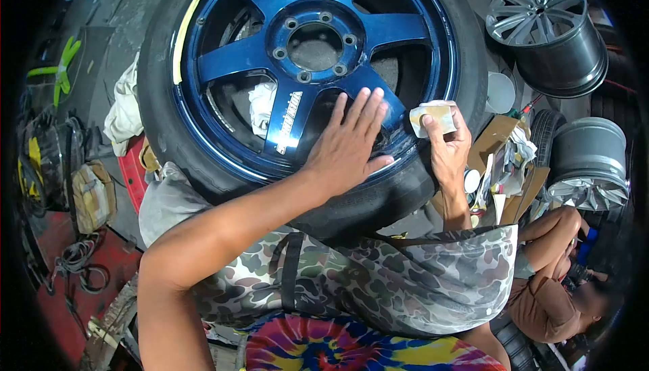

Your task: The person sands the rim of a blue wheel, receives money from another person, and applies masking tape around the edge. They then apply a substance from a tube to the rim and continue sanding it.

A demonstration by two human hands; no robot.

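A blue multi-spoke wheel rim (230, 60) with a black tire (165, 117) round it lies face up in front of my knees. My left hand (348, 141) rests flat, fingers stretched out, on the lower right spoke near the rim's edge. Dull, scuffed grey patches show on the spoke beside those fingers. Over the tire's right side, my right hand (449, 144) pinches a small folded piece of sandpaper (433, 119), cream with tan stains, between thumb and fingers. That piece is held up, apart from the wheel.
Two loose silver rims (561, 53) (588, 158) stand on the right. A cardboard box (497, 137) of papers and scraps sits near my right hand, beside a white cup (500, 92). White cloth (125, 110) lies left of the tire. Another person (551, 307) sits at lower right.
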